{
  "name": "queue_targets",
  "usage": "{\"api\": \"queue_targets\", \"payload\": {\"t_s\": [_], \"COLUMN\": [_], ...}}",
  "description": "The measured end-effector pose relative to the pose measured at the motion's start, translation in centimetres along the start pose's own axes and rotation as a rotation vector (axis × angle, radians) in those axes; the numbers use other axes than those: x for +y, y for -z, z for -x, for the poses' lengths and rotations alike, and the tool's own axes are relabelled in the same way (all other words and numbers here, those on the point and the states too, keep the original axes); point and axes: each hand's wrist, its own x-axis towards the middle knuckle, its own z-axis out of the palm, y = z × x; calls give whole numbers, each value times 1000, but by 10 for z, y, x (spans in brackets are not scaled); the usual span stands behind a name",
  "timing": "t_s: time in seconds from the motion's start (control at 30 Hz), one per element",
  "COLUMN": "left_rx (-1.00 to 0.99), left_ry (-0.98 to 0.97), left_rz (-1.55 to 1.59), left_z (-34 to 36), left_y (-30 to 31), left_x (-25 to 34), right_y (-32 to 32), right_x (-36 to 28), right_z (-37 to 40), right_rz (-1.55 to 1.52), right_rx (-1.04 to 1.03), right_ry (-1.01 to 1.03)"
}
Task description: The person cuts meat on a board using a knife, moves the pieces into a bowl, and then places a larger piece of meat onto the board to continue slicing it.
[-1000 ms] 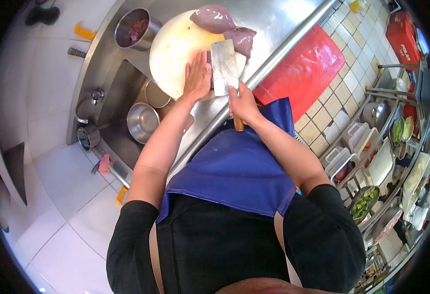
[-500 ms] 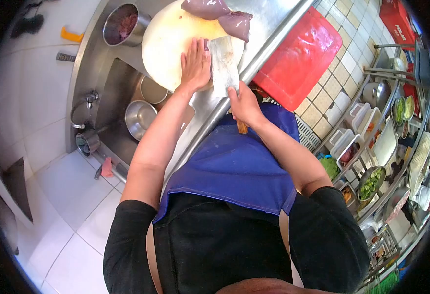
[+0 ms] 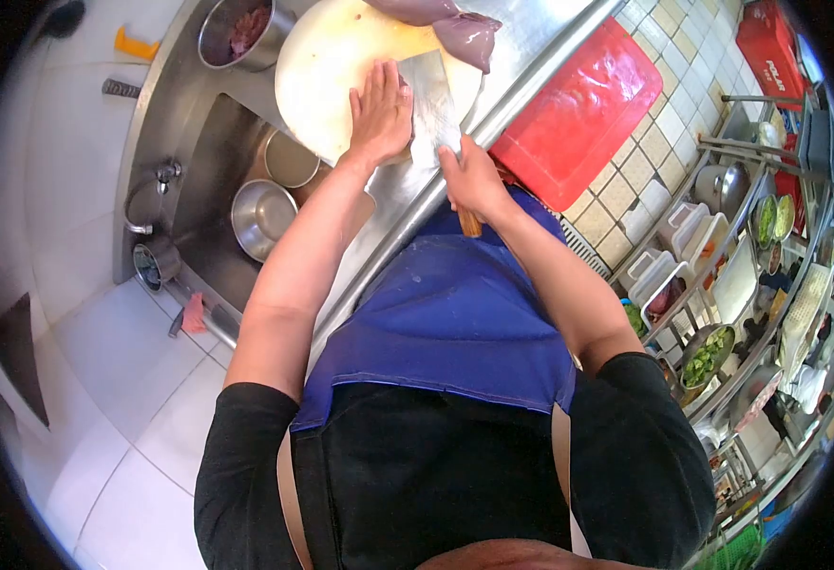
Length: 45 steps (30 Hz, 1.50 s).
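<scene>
My left hand (image 3: pixel 382 116) lies flat on the round, pale cutting board (image 3: pixel 317 81), fingers stretched out and pointing away from me. My right hand (image 3: pixel 475 179) grips a cleaver (image 3: pixel 433 112) with a broad grey blade and a wooden handle. The blade stands right beside the fingertips of my left hand, over the board's right part. Whatever lies under the left palm is hidden. Smooth, dark purplish-red meat (image 3: pixel 464 36), which looks like liver, rests at the board's far edge and is partly cut off by the frame.
A metal pot with meat pieces (image 3: pixel 248 33) stands left of the board. The steel sink (image 3: pixel 213 180) holds a metal bowl (image 3: pixel 263 218). To the right are a red lidded container (image 3: pixel 578 114) and shelving with vegetables (image 3: pixel 707 356). A steel counter edge (image 3: pixel 531 95) runs before me.
The view has shifted slightly, so the meat and board sit higher. The cleaver blade has tilted a little at its far end. Both hands stay close to where they were.
</scene>
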Motion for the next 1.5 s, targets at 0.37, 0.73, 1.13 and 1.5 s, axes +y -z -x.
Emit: {"api": "queue_targets", "payload": {"t_s": [0.37,0.73,1.13,1.5], "left_rx": [-5,63,68,78], "left_ry": [46,49,48,21], "left_rz": [-47,-140,-172,-205], "left_z": [-6,2,2,-29], "left_y": [5,-1,1,21], "left_x": [-1,-4,-6,3], "right_y": [-8,-4,-9,15], "right_x": [0,18,6,0], "right_z": [-43,-4,-19,11], "right_rz": [77,114,193,344], "right_rx": [-7,-107,-143,-388], "right_ry": [72,9,45,-9]}}
